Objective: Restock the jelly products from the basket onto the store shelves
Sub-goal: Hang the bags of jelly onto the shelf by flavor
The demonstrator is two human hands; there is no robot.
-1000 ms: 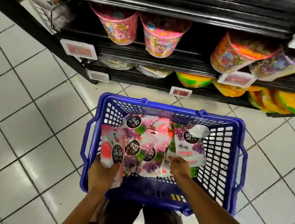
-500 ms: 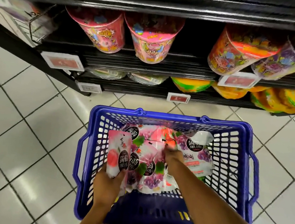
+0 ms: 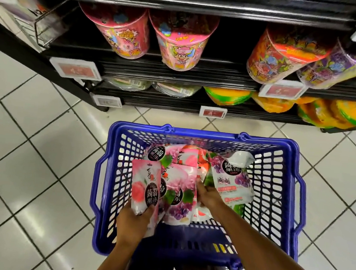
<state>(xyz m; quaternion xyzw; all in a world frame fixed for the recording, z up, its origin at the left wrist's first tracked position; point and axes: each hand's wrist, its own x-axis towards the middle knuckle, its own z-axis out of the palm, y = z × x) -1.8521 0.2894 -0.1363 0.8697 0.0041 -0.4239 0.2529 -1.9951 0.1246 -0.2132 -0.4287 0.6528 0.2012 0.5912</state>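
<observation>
A blue plastic basket (image 3: 284, 187) stands on the tiled floor below the black shelves (image 3: 178, 74). Several jelly pouches lie in it, pink peach and purple grape ones. My left hand (image 3: 135, 223) grips a pink peach jelly pouch (image 3: 145, 188) by its lower end, held upright over the basket's left side. My right hand (image 3: 209, 194) reaches into the pile between a grape pouch (image 3: 180, 197) and another grape pouch (image 3: 231, 180); its fingertips are buried among the packs, so what they hold is hidden.
Pink jelly tubs (image 3: 125, 33) and orange and purple tubs (image 3: 282, 58) stand on the shelf above. Orange-green packs (image 3: 334, 114) fill the lowest shelf. Price tags (image 3: 75, 68) hang on the shelf edges. White floor tiles (image 3: 32, 143) surround the basket.
My right hand has moved from the basket's near side deeper into the pile of pouches. The left hand keeps its peach pouch and has lifted it slightly. The camera view has shifted.
</observation>
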